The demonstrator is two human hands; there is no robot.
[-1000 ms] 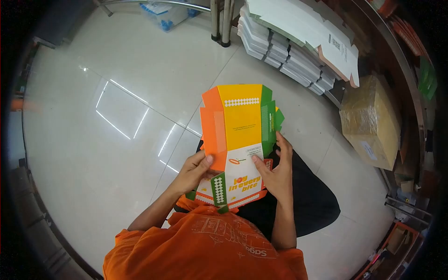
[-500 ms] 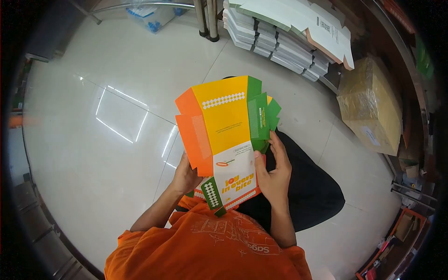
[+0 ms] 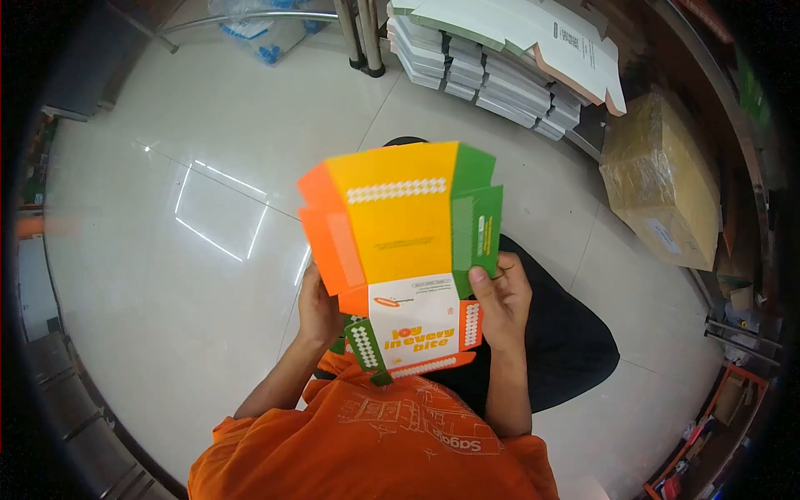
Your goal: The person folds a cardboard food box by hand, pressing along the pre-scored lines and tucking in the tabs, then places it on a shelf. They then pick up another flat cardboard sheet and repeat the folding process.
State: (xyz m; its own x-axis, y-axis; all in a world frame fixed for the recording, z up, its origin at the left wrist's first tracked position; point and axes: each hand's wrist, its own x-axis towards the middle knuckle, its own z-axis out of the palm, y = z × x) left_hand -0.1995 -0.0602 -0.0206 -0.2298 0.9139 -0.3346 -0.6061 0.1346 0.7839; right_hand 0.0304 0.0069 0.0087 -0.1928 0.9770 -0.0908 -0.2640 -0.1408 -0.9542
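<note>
An unfolded carton (image 3: 396, 217), with a yellow panel, a white printed panel and orange and green side flaps, is held up above my lap. My left hand (image 3: 320, 310) grips its left edge below the large orange flap, its fingers partly hidden behind the card. On the other side my right hand (image 3: 502, 300) pinches the green flap, thumb on the front face and fingers behind. The white panel reads "joy in every bite". Small green and orange flaps with white checks fold out around its lower part.
Stacked flat cartons (image 3: 500, 79) lie at the top right, beside a taped brown box (image 3: 661, 179). Metal legs (image 3: 360, 37) and a clear plastic bag (image 3: 268, 37) are at the top. An orange-edged shelf (image 3: 708, 433) is at the lower right. Glossy tiles (image 3: 200, 308) cover the floor.
The carton has turned more squarely to view and its green flaps have spread outward to the right. My right hand has shifted slightly right, its thumb now on the green flap.
</note>
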